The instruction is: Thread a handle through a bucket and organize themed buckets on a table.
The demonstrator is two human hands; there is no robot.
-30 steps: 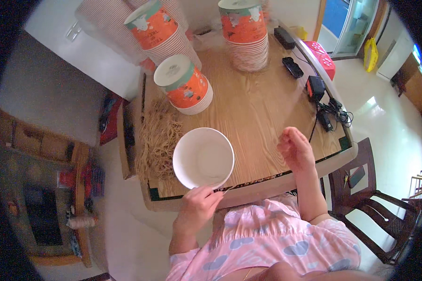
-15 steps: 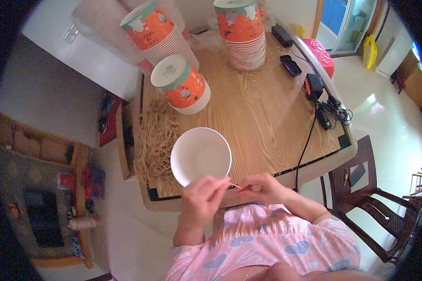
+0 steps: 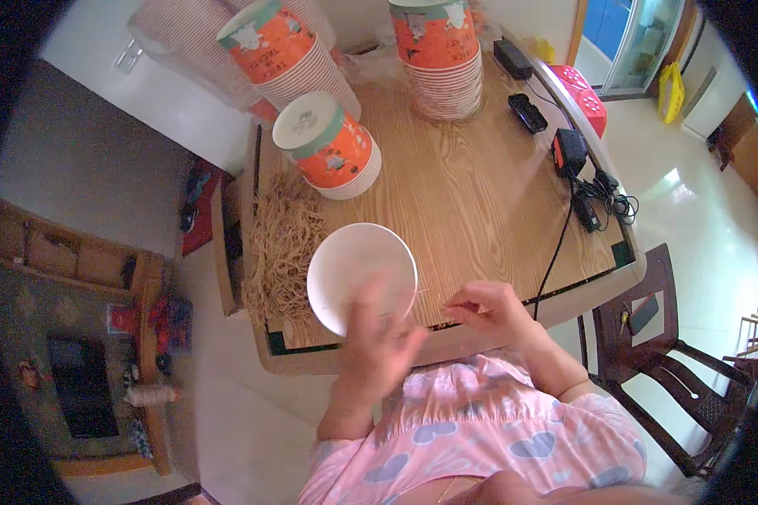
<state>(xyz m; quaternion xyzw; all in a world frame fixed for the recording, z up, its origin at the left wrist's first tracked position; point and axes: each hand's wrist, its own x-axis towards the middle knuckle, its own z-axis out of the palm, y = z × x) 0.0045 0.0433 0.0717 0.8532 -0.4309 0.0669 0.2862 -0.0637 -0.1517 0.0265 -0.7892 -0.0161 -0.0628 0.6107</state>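
A white paper bucket stands mouth up near the front edge of the wooden table. My left hand is blurred over its near side, with thumb and fingers spread and nothing visible in them. To the right of the bucket, my right hand is closed in a pinch above the table edge; what lies between its fingertips is too small to make out. A short thin pale strand shows faintly by the bucket's right rim. Left of the bucket lies a loose heap of brown twine.
Behind the bucket stands a short upside-down stack of orange-and-green paper buckets. Taller stacks rise at the back. A black adapter with cables lies along the right edge. A dark wooden chair stands at the right.
My hands have moved apart. The thin brown strand stretched between them is no longer held that way; my left fingers have spread and my right hand has shifted slightly right and up.
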